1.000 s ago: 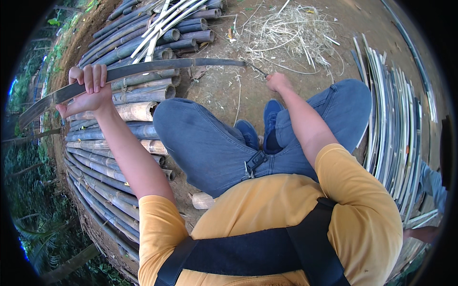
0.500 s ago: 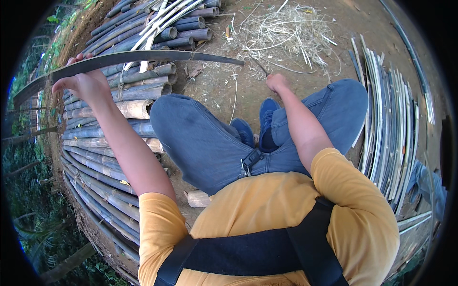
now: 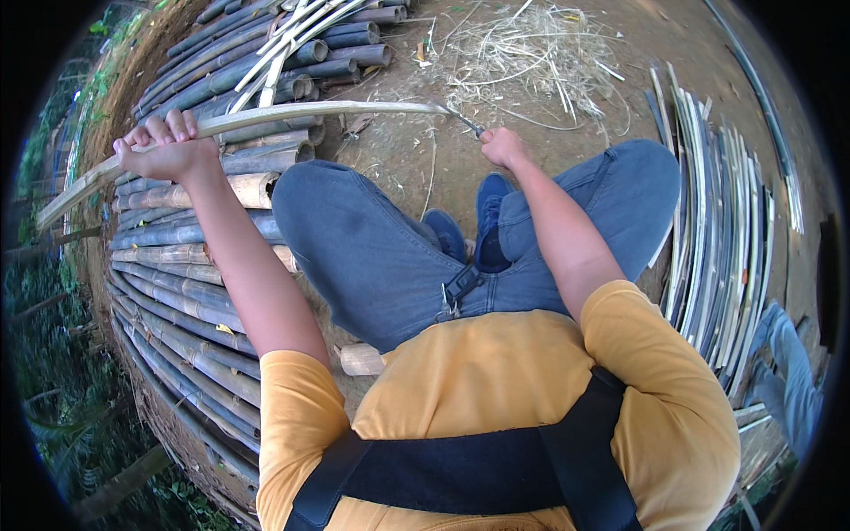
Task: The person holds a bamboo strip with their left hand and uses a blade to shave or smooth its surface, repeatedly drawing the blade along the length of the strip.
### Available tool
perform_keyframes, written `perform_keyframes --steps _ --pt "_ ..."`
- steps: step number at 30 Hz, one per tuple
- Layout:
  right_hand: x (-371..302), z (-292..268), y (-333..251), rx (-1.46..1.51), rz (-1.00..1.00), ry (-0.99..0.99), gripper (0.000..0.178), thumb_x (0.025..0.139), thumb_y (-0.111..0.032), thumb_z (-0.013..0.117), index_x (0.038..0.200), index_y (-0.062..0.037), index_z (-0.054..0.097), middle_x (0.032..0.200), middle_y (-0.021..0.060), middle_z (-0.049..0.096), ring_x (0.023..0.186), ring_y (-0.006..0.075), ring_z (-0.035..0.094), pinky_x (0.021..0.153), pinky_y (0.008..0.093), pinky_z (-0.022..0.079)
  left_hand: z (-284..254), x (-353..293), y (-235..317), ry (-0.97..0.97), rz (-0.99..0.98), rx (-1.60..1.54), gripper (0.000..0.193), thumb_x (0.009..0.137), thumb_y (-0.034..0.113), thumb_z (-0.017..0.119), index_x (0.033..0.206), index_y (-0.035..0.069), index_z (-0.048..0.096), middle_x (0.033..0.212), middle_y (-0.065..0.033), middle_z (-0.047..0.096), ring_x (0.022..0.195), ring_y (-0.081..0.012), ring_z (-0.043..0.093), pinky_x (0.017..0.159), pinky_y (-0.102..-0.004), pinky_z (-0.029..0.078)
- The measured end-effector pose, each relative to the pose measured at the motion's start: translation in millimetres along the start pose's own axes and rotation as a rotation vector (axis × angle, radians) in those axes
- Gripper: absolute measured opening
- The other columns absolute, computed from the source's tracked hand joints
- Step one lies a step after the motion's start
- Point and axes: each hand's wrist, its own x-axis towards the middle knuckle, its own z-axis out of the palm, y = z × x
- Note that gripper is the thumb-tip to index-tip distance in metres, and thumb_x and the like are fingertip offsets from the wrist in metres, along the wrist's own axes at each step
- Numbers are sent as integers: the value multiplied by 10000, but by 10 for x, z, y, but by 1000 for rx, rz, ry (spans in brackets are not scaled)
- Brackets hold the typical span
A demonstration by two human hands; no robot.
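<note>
Pale bamboo strip [image 3: 292,113]: clasped by the left grip [image 3: 177,157] near its left end, the longer part extending rightward above the pole ends. Right grip [image 3: 502,147]: closed around a knife [image 3: 468,122], its blade at the strip's right end; exact contact cannot be told. Brown ground [image 3: 381,146] separates the bamboo poles [image 3: 190,239] from the right grip. Shavings [image 3: 540,71] border the far side; slats [image 3: 719,221] lie beyond the right knee [image 3: 651,181].
</note>
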Motion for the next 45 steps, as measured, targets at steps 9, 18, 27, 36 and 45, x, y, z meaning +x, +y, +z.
perform_keyframes --steps 9,18,27,36,45 --pt "-103 219 -125 0 70 24 408 963 -382 529 1179 -62 661 1221 207 640 1155 362 606 968 452 483 -52 126 -57 50 -46 44 242 841 307 386 643 191 309 451 41 272 346 -108 206 340 -250 175" --pt "288 580 416 7 76 79 312 940 -303 523 1136 -108 668 1153 201 663 1113 374 620 949 463 487 34 143 6 75 -42 97 262 811 277 386 603 193 250 465 34 272 365 -111 199 353 -256 157" --pt "344 572 87 102 4 -1 299 950 -281 517 1164 -131 663 1190 206 648 1126 363 616 950 457 490 35 155 -55 3 -50 93 313 819 295 382 566 194 229 452 39 272 361 -99 196 355 -245 147" --pt "348 497 214 97 110 10 367 964 -343 512 1204 -99 645 1230 199 636 1165 354 601 972 464 482 9 248 -74 -17 -76 64 283 763 250 412 552 201 230 446 39 285 362 -107 227 354 -240 180" --pt "345 566 386 53 105 15 334 950 -308 507 1177 -104 644 1207 198 643 1143 375 602 969 471 480 -100 204 -71 53 -75 71 272 770 253 391 571 200 214 459 46 273 362 -90 211 350 -229 161"
